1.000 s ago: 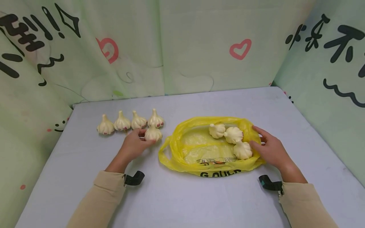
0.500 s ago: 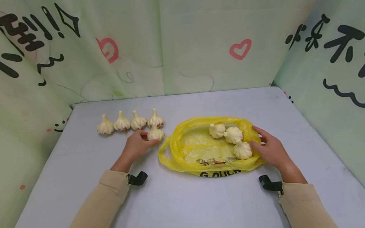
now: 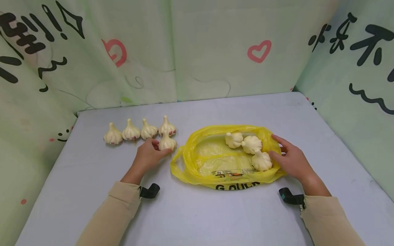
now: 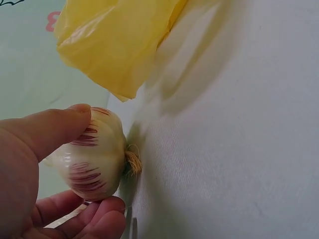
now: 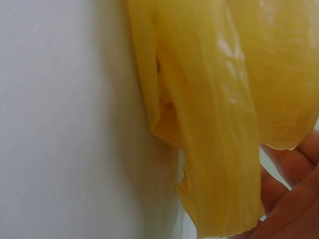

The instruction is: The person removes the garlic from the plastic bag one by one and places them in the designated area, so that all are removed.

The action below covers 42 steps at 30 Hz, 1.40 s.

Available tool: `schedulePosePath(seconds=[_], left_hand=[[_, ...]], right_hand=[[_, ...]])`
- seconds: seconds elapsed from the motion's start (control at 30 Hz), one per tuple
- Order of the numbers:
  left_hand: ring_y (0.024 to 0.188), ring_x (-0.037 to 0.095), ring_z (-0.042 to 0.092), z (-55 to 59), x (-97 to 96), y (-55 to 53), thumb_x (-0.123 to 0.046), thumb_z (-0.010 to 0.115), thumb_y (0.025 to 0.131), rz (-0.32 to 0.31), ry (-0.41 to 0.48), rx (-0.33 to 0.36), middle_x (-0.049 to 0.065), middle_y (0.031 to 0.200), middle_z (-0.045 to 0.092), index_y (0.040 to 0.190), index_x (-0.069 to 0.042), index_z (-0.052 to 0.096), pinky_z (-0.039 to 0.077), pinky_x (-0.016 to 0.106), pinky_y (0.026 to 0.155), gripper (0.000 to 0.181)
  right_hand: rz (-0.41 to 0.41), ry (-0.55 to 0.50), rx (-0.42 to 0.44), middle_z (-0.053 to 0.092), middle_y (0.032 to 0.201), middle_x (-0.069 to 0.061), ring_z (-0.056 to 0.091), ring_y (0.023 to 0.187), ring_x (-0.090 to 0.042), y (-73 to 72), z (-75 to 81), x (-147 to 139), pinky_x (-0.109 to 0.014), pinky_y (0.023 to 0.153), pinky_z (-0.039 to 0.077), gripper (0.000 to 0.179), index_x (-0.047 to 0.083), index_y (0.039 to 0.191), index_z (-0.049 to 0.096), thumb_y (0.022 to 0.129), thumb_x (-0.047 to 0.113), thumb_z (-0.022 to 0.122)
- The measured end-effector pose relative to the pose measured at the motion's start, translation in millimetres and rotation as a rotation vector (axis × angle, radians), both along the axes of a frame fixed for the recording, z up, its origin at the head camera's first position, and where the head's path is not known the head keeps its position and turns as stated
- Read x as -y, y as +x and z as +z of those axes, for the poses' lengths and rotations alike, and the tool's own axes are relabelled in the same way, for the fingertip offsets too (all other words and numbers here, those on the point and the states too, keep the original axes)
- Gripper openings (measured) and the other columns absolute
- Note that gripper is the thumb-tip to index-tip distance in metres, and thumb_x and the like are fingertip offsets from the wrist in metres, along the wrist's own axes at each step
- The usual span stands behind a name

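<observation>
My left hand (image 3: 146, 155) pinches a garlic bulb (image 3: 167, 143) between thumb and fingers, low over the table. In the left wrist view the garlic bulb (image 4: 94, 162) shows purple streaks, and its root tuft faces the tabletop. To the right lies an opened yellow plastic bag (image 3: 200, 172) with three garlic bulbs (image 3: 252, 145) inside, toward its right end. My right hand (image 3: 292, 160) holds the bag's right rim. In the right wrist view, folds of the yellow bag (image 5: 214, 109) cover part of the right fingers (image 5: 291, 167).
A row of several garlic bulbs (image 3: 131, 130) stands at the back left, just behind the held bulb. The bag's handle loop (image 3: 178, 164) reaches toward my left hand. White cloth covers the table (image 3: 215, 218), with a printed curtain (image 3: 209, 51) behind it.
My left hand has shifted slightly to the right with the garlic bulb, then stayed nearly still. The right hand and the bag keep their places.
</observation>
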<state>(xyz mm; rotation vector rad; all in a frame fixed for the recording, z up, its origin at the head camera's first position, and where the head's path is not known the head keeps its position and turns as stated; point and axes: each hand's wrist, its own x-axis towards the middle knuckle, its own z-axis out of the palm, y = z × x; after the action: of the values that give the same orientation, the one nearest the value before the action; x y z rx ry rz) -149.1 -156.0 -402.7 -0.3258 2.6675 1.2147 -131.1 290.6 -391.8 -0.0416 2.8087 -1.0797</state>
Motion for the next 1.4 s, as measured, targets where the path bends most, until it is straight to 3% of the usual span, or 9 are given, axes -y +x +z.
schedulePosePath(seconds=[0.57,0.83,1.07,1.2,1.4], left_hand=[[0.105,0.033,0.056,10.3,2.5,1.2,-0.044,0.076,0.085,-0.034,-0.021,-0.02,0.021,0.123,0.057,0.131,0.005,0.048,0.048,0.044,0.089,0.073],[0.111,0.033,0.055,25.8,4.0,5.8,-0.042,0.076,0.086,-0.03,-0.022,-0.047,0.021,0.121,0.058,0.129,0.004,0.049,0.049,0.044,0.088,0.068],[0.112,0.033,0.053,43.1,-10.9,11.6,-0.038,0.079,0.087,-0.068,0.003,-0.127,0.019,0.123,0.056,0.13,0.004,0.051,0.047,0.046,0.094,0.066],[0.122,0.033,0.051,47.8,-25.7,14.2,-0.033,0.08,0.087,-0.137,0.048,-0.179,0.017,0.133,0.055,0.135,0.001,0.052,0.045,0.047,0.1,0.065],[0.13,0.035,0.046,50.2,-54.3,14.9,-0.027,0.079,0.089,-0.33,0.101,-0.252,0.015,0.146,0.048,0.144,-0.003,0.049,0.042,0.049,0.104,0.067]], right_hand=[[0.001,0.002,0.015,0.039,0.146,-0.034,0.049,0.115,-0.045,-1.7,0.9,0,-0.049,0.087,0.051,0.068,0.006,0.158,0.026,0.102,0.034,0.053],[0.0,0.003,0.02,0.039,0.145,-0.034,0.048,0.116,-0.046,-1.7,0.0,-1,-0.051,0.087,0.051,0.068,0.006,0.158,0.026,0.102,0.034,0.053],[-0.003,0.003,0.013,0.038,0.146,-0.034,0.047,0.117,-0.046,-1.3,0.4,0,-0.054,0.089,0.049,0.067,0.006,0.158,0.026,0.102,0.033,0.053],[-0.002,0.004,0.01,0.038,0.146,-0.034,0.048,0.117,-0.046,-0.9,1.0,0,-0.053,0.089,0.05,0.068,0.005,0.158,0.027,0.102,0.033,0.053],[-0.005,0.01,-0.001,0.041,0.145,-0.034,0.051,0.114,-0.044,0.2,3.0,1,-0.048,0.086,0.051,0.068,0.005,0.158,0.028,0.102,0.033,0.054]])
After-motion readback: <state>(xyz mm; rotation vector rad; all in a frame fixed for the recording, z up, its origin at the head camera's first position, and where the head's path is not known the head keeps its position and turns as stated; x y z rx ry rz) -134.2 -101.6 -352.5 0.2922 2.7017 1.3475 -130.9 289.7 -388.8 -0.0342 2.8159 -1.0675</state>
